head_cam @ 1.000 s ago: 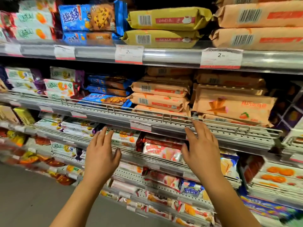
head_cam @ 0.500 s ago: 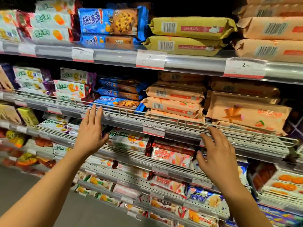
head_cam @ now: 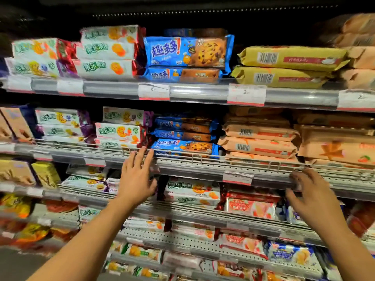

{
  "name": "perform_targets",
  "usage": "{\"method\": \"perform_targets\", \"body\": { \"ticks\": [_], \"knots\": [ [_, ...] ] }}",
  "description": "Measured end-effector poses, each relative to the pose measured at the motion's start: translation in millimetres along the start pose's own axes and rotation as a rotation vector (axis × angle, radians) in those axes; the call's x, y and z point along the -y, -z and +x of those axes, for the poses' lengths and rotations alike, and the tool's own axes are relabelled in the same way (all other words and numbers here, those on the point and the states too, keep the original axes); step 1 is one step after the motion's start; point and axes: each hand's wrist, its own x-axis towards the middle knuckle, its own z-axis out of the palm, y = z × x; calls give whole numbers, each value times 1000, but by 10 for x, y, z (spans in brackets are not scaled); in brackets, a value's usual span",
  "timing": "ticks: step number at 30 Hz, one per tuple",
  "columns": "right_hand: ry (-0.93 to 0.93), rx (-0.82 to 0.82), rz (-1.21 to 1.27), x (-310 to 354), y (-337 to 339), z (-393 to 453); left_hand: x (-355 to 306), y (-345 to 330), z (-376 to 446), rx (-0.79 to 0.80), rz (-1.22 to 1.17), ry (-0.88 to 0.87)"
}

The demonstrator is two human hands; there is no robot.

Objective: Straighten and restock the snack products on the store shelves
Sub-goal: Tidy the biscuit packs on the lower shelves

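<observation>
My left hand [head_cam: 137, 177] is raised with straight fingers, its tips at the wire rail of the middle shelf [head_cam: 203, 169], just left of the blue chocolate-chip cookie packs [head_cam: 183, 146]. It holds nothing. My right hand [head_cam: 312, 196] is blurred, fingers spread and loosely bent, in front of the same shelf's front edge below the orange wafer packs [head_cam: 261, 140]. It holds nothing. White-and-green jam biscuit packs [head_cam: 118, 131] are stacked left of the blue packs.
The top shelf [head_cam: 194, 92] carries more jam biscuit packs, blue cookie packs [head_cam: 186, 51] and yellow wafer packs [head_cam: 290, 58]. Lower shelves hold red-and-white biscuit packs [head_cam: 250, 206] and mixed snacks. White price tags [head_cam: 246, 94] line the shelf edges. Grey floor shows at bottom left.
My left hand has risen and moved right to the middle shelf's rail by the blue packs. My right hand has shifted right along the shelf edge. The camera has tilted up.
</observation>
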Motion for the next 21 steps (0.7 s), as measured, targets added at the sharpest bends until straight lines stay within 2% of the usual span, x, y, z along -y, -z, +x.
{"method": "perform_targets", "body": {
  "ticks": [2,4,10,17,21],
  "knots": [
    [3,-43,46,418,-19,-17,59,57,56,-28,6,-34],
    [91,-51,98,908,-60,-49,88,132,113,-48,-11,-62],
    [335,16,219,2244,26,114,184,294,219,-6,-33,-111],
    [527,20,229,3170,66,794,236,270,286,-47,-75,-125],
    [575,33,216,3522,-20,1121,276,313,329,-34,-68,-157]
  ]
}}
